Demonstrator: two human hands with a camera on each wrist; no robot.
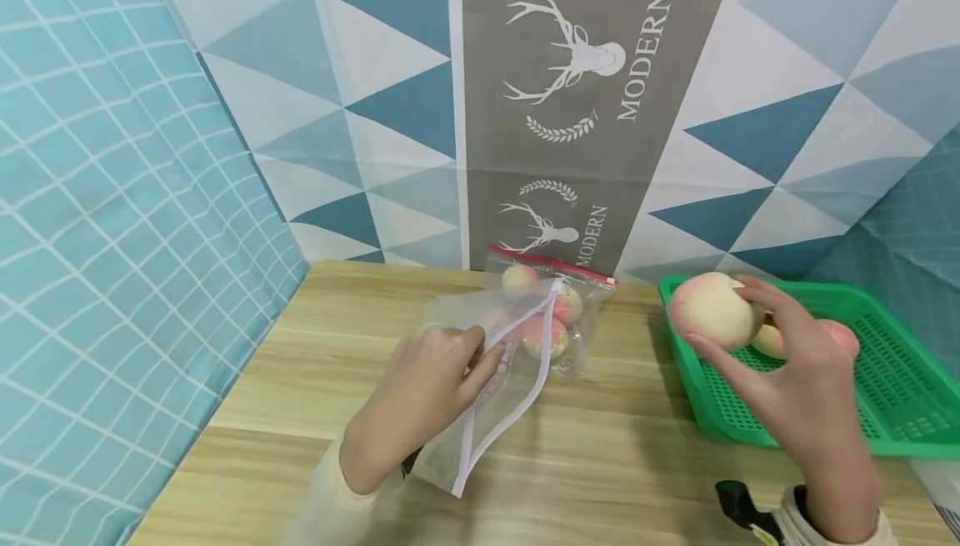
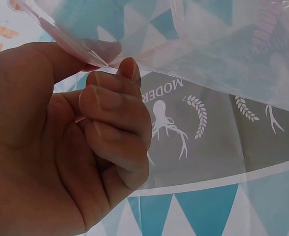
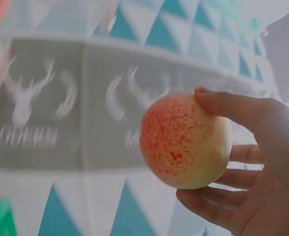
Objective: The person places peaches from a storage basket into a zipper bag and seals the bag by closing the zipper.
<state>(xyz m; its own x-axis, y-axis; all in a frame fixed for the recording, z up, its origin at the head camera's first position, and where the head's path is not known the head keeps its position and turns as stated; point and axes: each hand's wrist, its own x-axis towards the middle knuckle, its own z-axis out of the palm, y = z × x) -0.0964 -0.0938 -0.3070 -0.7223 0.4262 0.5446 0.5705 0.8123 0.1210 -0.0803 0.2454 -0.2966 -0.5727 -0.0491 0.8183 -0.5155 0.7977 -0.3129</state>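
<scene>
My right hand [image 1: 806,371] grips a pale peach [image 1: 714,310] with a pink blush, raised over the near left side of a green basket [image 1: 896,400]. In the right wrist view, the thumb and fingers wrap one side of this peach. My left hand [image 1: 423,392] pinches the edge of a translucent zip bag [image 1: 495,417] between thumb and forefinger, the other fingers curled. This bag's pale pink zip strips stand apart at its mouth. Behind and partly under it lies a clear bag with a red zip [image 1: 551,265], and several peaches [image 1: 567,304] show there through the plastic.
In the basket are more peaches [image 1: 840,336], partly hidden by my right hand. The wooden table [image 1: 315,346] meets a patterned cloth backdrop [image 1: 397,137] at the back. A blue checked cloth [image 1: 120,221] rises along the left edge.
</scene>
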